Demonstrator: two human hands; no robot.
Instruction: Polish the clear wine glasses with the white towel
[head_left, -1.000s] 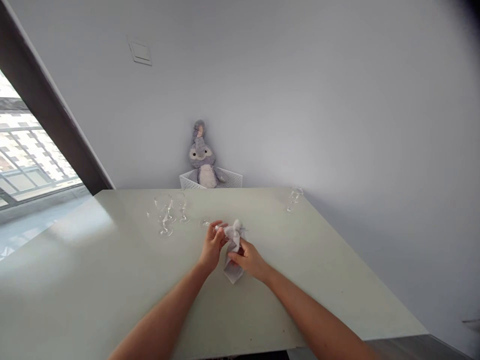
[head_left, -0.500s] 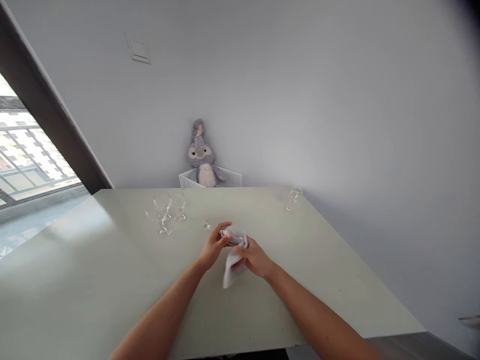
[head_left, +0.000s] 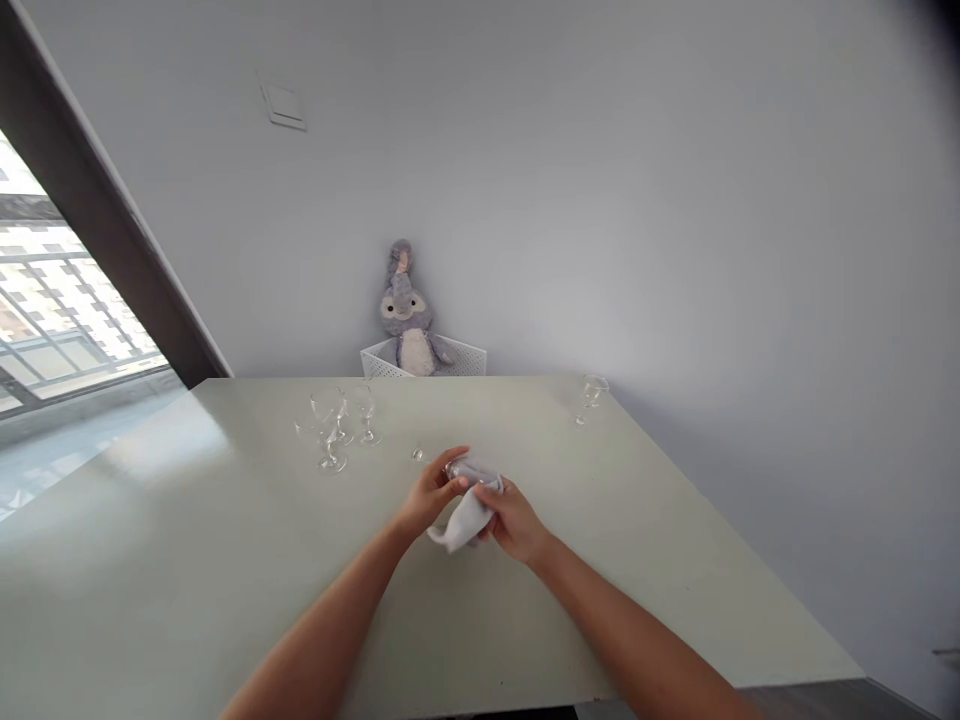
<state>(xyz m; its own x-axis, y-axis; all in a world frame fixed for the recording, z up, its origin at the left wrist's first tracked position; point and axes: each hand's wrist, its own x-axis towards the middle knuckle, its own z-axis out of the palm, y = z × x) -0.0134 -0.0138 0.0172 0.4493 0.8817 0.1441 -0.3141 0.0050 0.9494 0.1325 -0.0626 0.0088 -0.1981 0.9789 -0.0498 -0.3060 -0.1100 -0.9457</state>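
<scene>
Over the middle of the table, my left hand (head_left: 433, 494) is closed around a clear stemmed glass (head_left: 459, 469), tipped on its side with its bowl toward the right. My right hand (head_left: 515, 520) grips a white cloth (head_left: 466, 520), pressing part of it at the bowl. The cloth's loose end hangs to the lower left, between the hands. Much of the glass is hidden by fingers and cloth. Just beyond my left hand, a small clear glass piece (head_left: 418, 454) is on the table; its full shape is hard to make out.
Several clear stemmed glasses (head_left: 330, 455) stand together left of my hands. Another stemmed glass (head_left: 591, 395) is near the table's far right corner. Behind the pale table (head_left: 225, 560), a grey plush toy (head_left: 415, 350) sits in a white basket (head_left: 469, 360) against the wall.
The cloth's loose end has swung up and to the left, and my right hand has shifted slightly right. My left hand keeps its hold on the glass.
</scene>
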